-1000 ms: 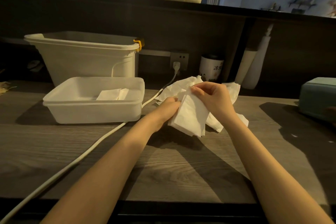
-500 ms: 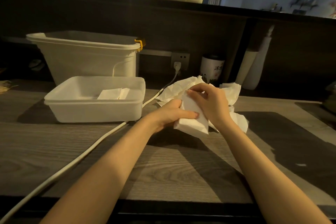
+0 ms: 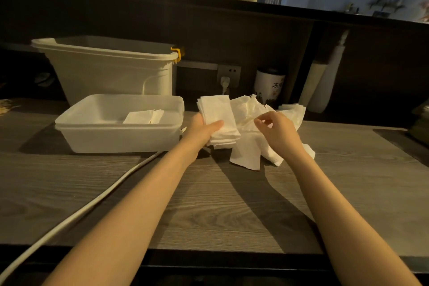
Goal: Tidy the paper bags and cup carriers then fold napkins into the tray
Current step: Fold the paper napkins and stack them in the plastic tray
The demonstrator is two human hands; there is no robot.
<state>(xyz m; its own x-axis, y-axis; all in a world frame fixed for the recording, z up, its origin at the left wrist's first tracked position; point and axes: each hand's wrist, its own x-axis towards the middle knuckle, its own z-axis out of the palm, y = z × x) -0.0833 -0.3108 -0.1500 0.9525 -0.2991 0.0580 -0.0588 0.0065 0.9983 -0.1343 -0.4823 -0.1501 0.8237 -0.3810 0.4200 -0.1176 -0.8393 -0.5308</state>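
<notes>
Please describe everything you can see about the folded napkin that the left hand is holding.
The folded napkin is white, soft paper, folded into a long layered rectangle; several layer edges show at its lower end. It stands tilted, its top leaning away from the person, just right of the white plastic tray. The left hand has it in its grip, thumb across the front. Behind it lies the pile of loose napkins. The right hand is apart from it.

One head view looks forward and down, close over the wooden counter (image 3: 209,204) toward its back wall
</notes>
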